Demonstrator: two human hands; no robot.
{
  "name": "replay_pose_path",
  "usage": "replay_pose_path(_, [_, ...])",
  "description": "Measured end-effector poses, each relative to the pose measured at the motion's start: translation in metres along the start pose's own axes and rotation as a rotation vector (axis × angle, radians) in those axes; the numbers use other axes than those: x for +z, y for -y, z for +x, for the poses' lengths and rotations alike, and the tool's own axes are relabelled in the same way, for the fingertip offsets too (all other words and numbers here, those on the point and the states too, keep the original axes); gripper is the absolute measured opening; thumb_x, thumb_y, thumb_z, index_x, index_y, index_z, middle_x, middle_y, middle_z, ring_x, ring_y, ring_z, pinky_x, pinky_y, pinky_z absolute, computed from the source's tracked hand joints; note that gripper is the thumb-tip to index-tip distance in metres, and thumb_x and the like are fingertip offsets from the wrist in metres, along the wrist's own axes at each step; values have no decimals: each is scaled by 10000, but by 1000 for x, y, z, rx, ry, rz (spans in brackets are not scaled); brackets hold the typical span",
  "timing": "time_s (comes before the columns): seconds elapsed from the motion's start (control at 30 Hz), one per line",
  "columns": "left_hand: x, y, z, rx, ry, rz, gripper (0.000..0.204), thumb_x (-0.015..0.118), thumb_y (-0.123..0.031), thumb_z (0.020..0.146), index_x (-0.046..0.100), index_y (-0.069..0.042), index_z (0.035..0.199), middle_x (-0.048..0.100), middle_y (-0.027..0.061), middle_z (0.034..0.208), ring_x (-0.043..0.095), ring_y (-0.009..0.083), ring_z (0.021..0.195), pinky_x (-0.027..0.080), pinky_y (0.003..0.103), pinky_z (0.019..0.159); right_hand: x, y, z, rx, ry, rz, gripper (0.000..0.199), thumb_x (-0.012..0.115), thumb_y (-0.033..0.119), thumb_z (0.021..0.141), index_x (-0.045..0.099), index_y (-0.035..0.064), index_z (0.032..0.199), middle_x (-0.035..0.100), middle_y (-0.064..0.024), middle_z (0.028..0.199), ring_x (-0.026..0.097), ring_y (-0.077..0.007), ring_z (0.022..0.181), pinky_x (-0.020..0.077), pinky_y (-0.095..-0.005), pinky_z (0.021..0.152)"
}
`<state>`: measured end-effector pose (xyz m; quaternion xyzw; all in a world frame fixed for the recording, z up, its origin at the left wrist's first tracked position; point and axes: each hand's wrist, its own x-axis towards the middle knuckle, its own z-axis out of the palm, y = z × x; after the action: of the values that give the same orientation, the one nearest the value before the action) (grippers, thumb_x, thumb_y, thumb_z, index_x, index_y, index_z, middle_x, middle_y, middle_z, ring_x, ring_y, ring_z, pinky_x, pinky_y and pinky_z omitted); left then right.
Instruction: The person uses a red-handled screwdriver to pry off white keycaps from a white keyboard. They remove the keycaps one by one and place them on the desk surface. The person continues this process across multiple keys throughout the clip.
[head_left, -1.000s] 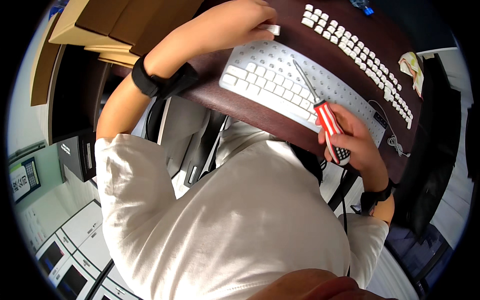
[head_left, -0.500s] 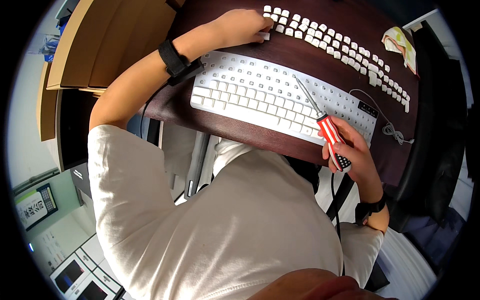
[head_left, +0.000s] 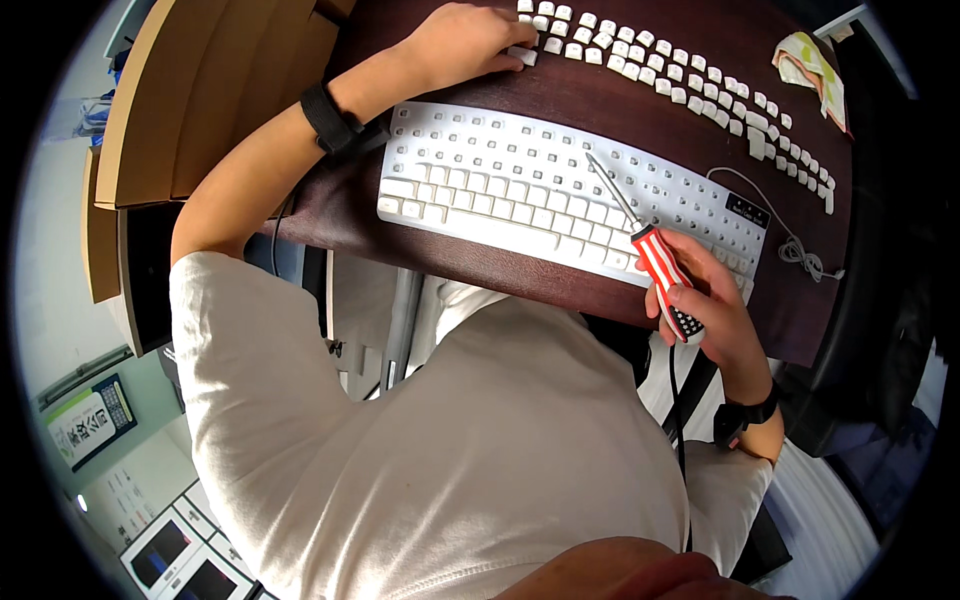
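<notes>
A white keyboard (head_left: 470, 222) lies across the dark desk, its lower rows still capped and its upper rows showing bare switches. Beyond it, several loose white keycaps (head_left: 640, 52) are laid out in slanting rows. My left hand (head_left: 470, 45) is at the left end of those rows, its fingers curled and closed on a wide white keycap (head_left: 522, 56). In my right hand (head_left: 715, 300), over the keyboard's right part, is a screwdriver (head_left: 660, 262) with a red-and-white striped handle. Its metal shaft slants up and left above the bare switches; I cannot tell whether the tip touches them.
A patterned cloth (head_left: 808, 75) lies at the far right of the desk. The keyboard's coiled white cable (head_left: 800, 255) rests by its right end. Cardboard boxes (head_left: 190, 110) stand along the left side. A black chair (head_left: 860, 330) is on the right.
The view has shifted slightly, so the desk sits a little differently in it. My left hand remains at the wide keycap, and my right hand keeps the screwdriver in nearly the same pose.
</notes>
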<state>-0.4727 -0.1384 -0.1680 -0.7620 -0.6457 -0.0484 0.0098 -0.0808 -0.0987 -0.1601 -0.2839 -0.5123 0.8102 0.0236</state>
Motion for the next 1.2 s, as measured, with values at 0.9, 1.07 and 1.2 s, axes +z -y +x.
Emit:
replay_pose_path(0.9, [-28, -46, -157, -283, 61, -613, 298, 784, -117, 793, 659, -45, 1053, 567, 88, 792, 550, 225, 725, 442, 354, 647, 123, 60, 67, -405, 202, -1028, 325, 610, -27, 840, 613, -7, 1165, 650, -157, 1046, 651, -313, 927, 513, -349, 827])
replay_pose_path(1.07, [-20, -41, -161, -259, 34, -700, 320, 791, -130, 786, 649, -44, 1060, 523, 85, 761, 513, 229, 698, 424, 363, 637, 142, 83, 69, -392, 202, -1225, 285, 603, -17, 833, 616, -15, 1118, 669, -187, 986, 663, -357, 882, 525, -371, 782])
replay_pose_path(1.2, [-15, -39, -163, -260, 24, -711, 338, 799, -151, 785, 650, -52, 1072, 487, 73, 730, 496, 224, 672, 413, 365, 621, 158, 97, 77, -416, 216, -1490, 253, 612, 7, 827, 632, -15, 1078, 675, -204, 945, 669, -361, 860, 525, -393, 751])
